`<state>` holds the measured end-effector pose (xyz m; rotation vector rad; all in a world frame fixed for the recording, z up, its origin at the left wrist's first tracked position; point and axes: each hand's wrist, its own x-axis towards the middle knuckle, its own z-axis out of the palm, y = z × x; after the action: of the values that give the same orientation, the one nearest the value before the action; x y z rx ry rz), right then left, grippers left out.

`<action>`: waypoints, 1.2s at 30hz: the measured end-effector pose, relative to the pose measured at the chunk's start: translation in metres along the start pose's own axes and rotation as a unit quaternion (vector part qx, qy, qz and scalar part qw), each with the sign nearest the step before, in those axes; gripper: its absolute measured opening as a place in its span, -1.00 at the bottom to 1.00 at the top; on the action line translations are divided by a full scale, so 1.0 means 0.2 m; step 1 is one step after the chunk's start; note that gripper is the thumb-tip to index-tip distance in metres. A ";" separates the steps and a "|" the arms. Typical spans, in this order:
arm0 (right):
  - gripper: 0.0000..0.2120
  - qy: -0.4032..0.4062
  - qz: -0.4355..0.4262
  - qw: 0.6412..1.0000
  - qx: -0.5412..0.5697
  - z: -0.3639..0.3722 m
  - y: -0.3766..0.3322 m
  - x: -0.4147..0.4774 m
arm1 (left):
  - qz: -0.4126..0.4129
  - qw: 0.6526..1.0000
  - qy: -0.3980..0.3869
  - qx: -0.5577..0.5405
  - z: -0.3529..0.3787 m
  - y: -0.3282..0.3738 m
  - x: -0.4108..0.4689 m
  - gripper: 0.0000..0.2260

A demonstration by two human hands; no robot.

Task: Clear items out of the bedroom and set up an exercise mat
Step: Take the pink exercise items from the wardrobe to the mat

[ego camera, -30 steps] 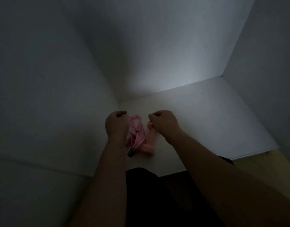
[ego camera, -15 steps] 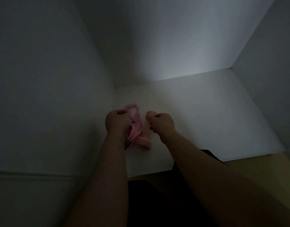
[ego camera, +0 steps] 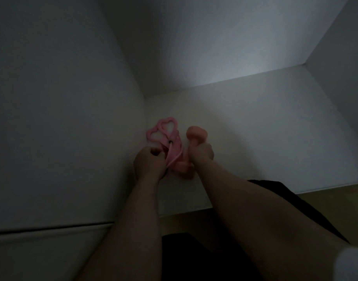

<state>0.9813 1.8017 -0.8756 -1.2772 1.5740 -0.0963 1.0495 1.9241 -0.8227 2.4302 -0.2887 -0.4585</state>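
- Dumbbell (ego camera: 196, 134): one, small and peach-coloured, with smooth rounded heads. It stands tilted at centre frame, its lower head on the shelf floor (ego camera: 265, 138).
- Right hand (ego camera: 201, 154): wrapped in a tight fist around the dumbbell's bar, between the two heads.
- Pink exercise band (ego camera: 177, 149): one bundle of cords ending in two heart-shaped loops (ego camera: 161, 129). It lies left of the dumbbell, against the left wall (ego camera: 72, 118).
- Left hand (ego camera: 147, 165): fingers curled into the cords at the bundle's near end.
- Compartment: dim, flat and white, with matt panels. The back wall (ego camera: 214, 47) is brightest where it meets the floor.
- Dark clothing (ego camera: 194, 258) fills the bottom centre; a yellowish surface (ego camera: 326, 191) shows at lower right.
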 end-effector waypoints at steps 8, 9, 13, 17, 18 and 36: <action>-0.54 -0.045 -0.010 0.999 -0.003 0.05 0.01 0.06 | -0.005 0.998 -0.031 0.063 -0.01 -0.05 0.00 -0.82; -0.53 -0.061 -0.011 0.998 -0.011 0.04 0.00 0.07 | -0.011 0.996 -0.040 0.078 -0.01 -0.06 -0.01 -0.83; -0.73 -0.083 -0.016 0.996 0.020 -0.04 0.03 0.09 | -0.038 0.991 -0.069 0.112 -0.02 -0.10 -0.04 -0.76; -0.98 -0.149 0.013 0.977 0.152 -0.21 0.05 -0.01 | -0.055 0.986 -0.093 0.127 -0.03 -0.10 -0.05 -0.66; -0.95 -0.170 0.024 0.970 0.171 -0.23 0.06 -0.02 | -0.054 0.985 -0.095 0.134 -0.03 -0.10 -0.05 -0.67; -0.84 -0.339 0.152 0.774 0.513 -0.38 0.15 -0.15 | 0.007 0.970 -0.117 0.213 0.02 -0.12 -0.01 -0.51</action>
<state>0.9007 1.7981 -0.8412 -0.1156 0.8067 -0.2224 1.0479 1.9421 -0.8401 2.7863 -0.5545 -0.7443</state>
